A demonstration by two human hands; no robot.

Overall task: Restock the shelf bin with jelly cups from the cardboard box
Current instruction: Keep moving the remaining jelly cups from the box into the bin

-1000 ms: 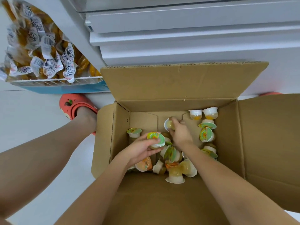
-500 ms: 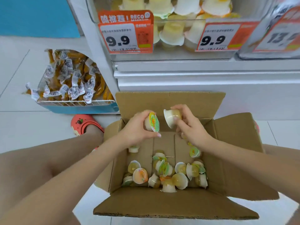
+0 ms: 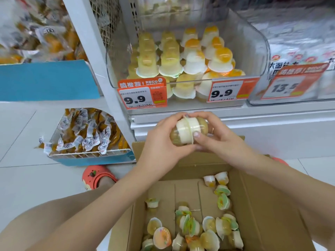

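The cardboard box [image 3: 272, 205] sits on the floor before the shelf bin [image 3: 253, 51], loose jelly cups [image 3: 190, 225] inside.

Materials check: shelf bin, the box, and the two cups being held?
Shelf bin: clear glossy plastic, likely acrylic; the stacked cups show through its walls.
Box: brown corrugated cardboard, matte, with creased flaps.
Two jelly cups, held between the left hand and right hand: thin translucent plastic, with jelly visible inside.
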